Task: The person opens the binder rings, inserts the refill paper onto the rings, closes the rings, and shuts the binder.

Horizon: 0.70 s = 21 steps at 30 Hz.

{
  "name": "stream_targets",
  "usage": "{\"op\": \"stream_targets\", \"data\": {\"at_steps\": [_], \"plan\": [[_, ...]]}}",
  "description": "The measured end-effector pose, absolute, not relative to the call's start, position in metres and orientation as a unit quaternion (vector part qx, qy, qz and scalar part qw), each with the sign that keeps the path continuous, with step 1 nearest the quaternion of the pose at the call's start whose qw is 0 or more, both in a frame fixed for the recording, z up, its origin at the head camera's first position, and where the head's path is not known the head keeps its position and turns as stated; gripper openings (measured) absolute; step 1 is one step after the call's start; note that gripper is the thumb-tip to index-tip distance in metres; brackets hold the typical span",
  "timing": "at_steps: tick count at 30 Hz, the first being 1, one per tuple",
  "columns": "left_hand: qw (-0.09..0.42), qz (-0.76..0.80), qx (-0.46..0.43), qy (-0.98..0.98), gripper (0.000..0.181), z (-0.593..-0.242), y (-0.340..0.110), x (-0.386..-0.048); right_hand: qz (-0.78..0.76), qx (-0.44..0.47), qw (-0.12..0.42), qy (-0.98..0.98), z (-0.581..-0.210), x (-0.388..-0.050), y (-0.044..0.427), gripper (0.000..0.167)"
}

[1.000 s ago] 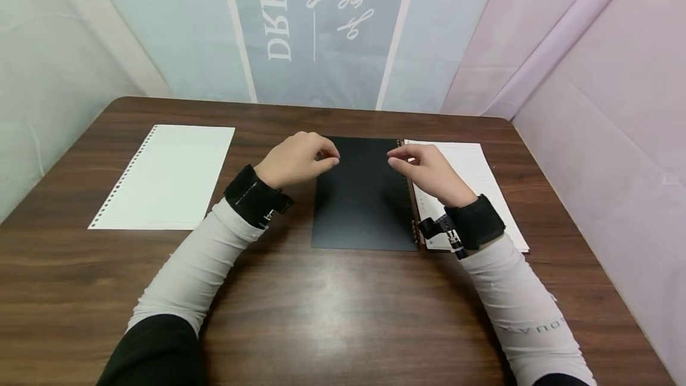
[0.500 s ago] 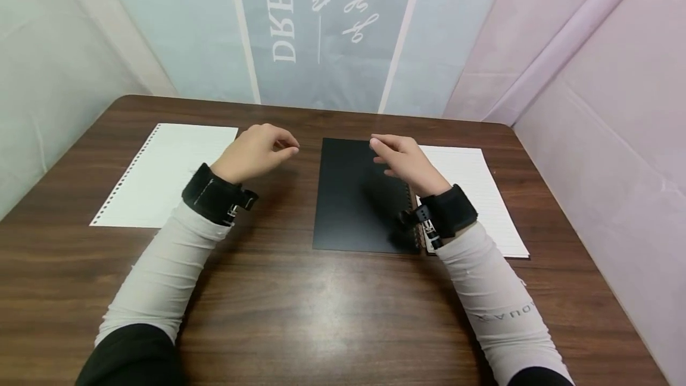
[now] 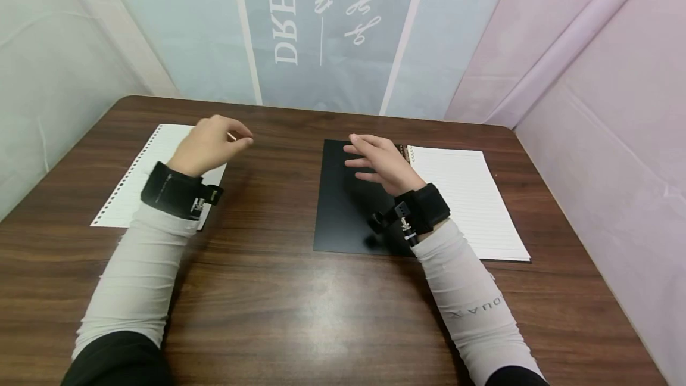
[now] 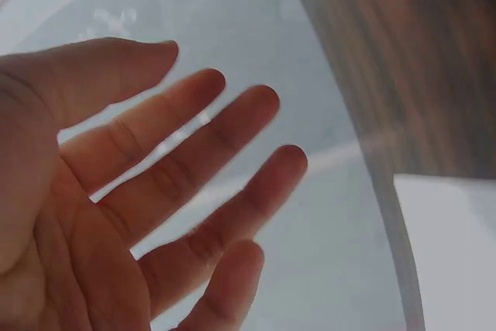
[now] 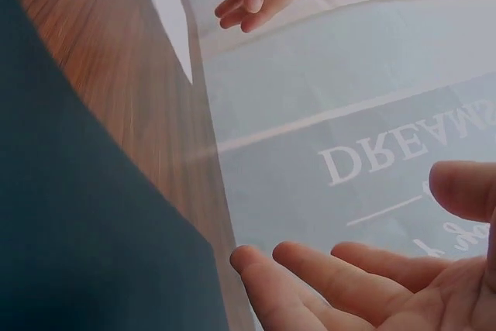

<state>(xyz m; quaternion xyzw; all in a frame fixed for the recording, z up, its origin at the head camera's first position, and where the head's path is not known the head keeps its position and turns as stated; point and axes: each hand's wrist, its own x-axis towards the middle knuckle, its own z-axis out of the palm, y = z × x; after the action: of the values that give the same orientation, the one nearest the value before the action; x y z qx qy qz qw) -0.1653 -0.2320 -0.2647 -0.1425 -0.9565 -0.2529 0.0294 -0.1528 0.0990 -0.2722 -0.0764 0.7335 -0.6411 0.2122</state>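
Above the right part of a loose, hole-edged sheet of paper (image 3: 134,177) hovers my left hand (image 3: 210,143), holding nothing. In the left wrist view its fingers (image 4: 232,125) are spread and loosely bent, with a white corner of the sheet (image 4: 449,246) to the right. My right hand (image 3: 383,162) hangs over the black cover (image 3: 337,213) of a spiral notebook that lies spread open, its lined page (image 3: 461,195) on the right. Its fingers (image 5: 341,288) are extended and apart, gripping nothing. The right wrist and forearm hide part of the cover and the binding.
Everything lies on a brown wood-grain table (image 3: 278,302). A pale blue banner (image 3: 332,34) with mirrored lettering hangs behind its far edge. Whitish curtains flank the table left (image 3: 59,76) and right (image 3: 616,118).
My left hand has moved left, from beside the notebook to over the loose sheet. My right hand has shifted left from the spiral binding to over the black cover, its fingers spreading.
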Motion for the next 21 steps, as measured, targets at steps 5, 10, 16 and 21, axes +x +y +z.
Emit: {"op": "stream_targets", "data": {"at_steps": [5, 10, 16, 21], "plan": [[0.061, -0.263, -0.093, -0.958, 0.032, -0.262, -0.261, -0.169, -0.655, -0.073, 0.218, 0.72, -0.272, -0.156, 0.091, 0.057], [0.067, -0.251, -0.016, -0.965, 0.038, -0.269, -0.29, -0.167, -0.655, -0.071, 0.233, 0.715, -0.275, -0.157, 0.083, 0.058], [0.068, -0.239, 0.036, -0.968, 0.038, -0.279, -0.313, -0.163, -0.655, -0.067, 0.238, 0.714, -0.279, -0.158, 0.075, 0.056], [0.056, -0.238, 0.081, -0.966, 0.045, -0.282, -0.322, -0.165, -0.655, -0.061, 0.23, 0.717, -0.281, -0.159, 0.07, 0.056]]}}
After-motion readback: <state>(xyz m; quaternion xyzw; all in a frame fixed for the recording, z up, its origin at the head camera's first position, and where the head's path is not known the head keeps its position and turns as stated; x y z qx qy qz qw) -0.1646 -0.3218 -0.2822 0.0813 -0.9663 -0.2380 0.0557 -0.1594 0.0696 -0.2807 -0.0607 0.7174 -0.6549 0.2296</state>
